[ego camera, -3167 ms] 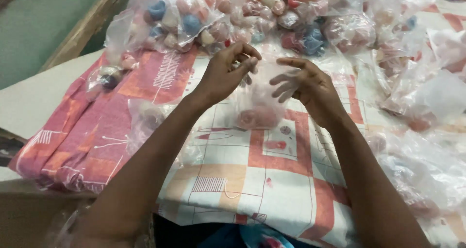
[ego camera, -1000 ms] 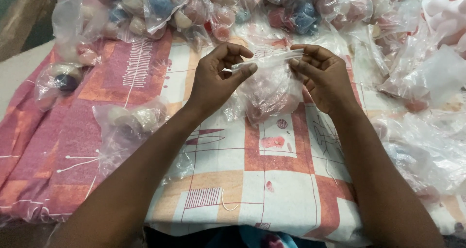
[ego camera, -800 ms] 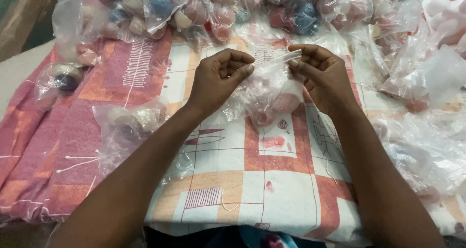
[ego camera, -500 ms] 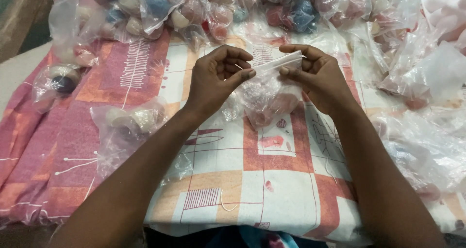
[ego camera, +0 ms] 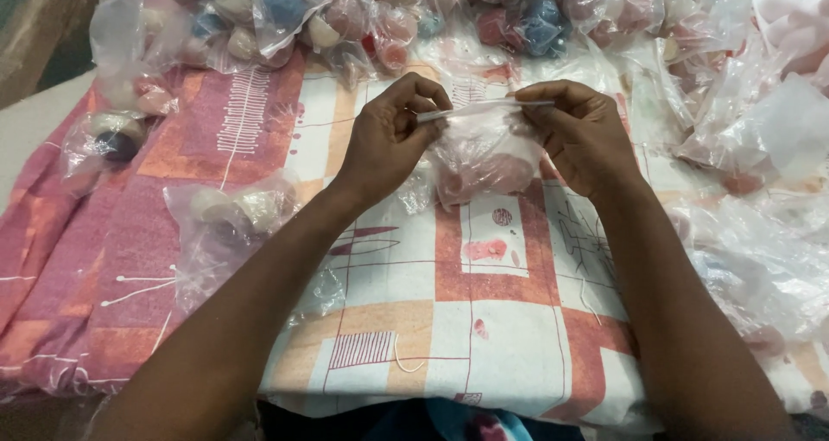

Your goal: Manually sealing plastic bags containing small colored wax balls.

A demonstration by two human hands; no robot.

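Between the two hands, a small clear plastic bag (ego camera: 485,152) hangs with pinkish round pieces inside it, its lower part resting on the patterned cloth (ego camera: 484,320) just below the wrists. The left hand (ego camera: 393,139) pinches the left end of the bag's top strip between thumb and curled fingers. The right hand (ego camera: 580,134) pinches the right end of the same strip, so the strip runs taut and nearly level from one hand to the other. Both hands are closed on the bag, fingers bent inward, thumbs toward each other.

Beyond the fingertips, a heap of clear bags (ego camera: 363,9) filled with blue, pink and cream balls lies across the far side of the cloth. Left of the left forearm, one filled bag (ego camera: 229,212) with pale balls lies close to the arm, and farther left another bag (ego camera: 108,139) holds a dark ball. Right of the right hand, more crumpled clear bags (ego camera: 760,130) are piled, some with pink pieces showing through; others spread beside the right forearm.
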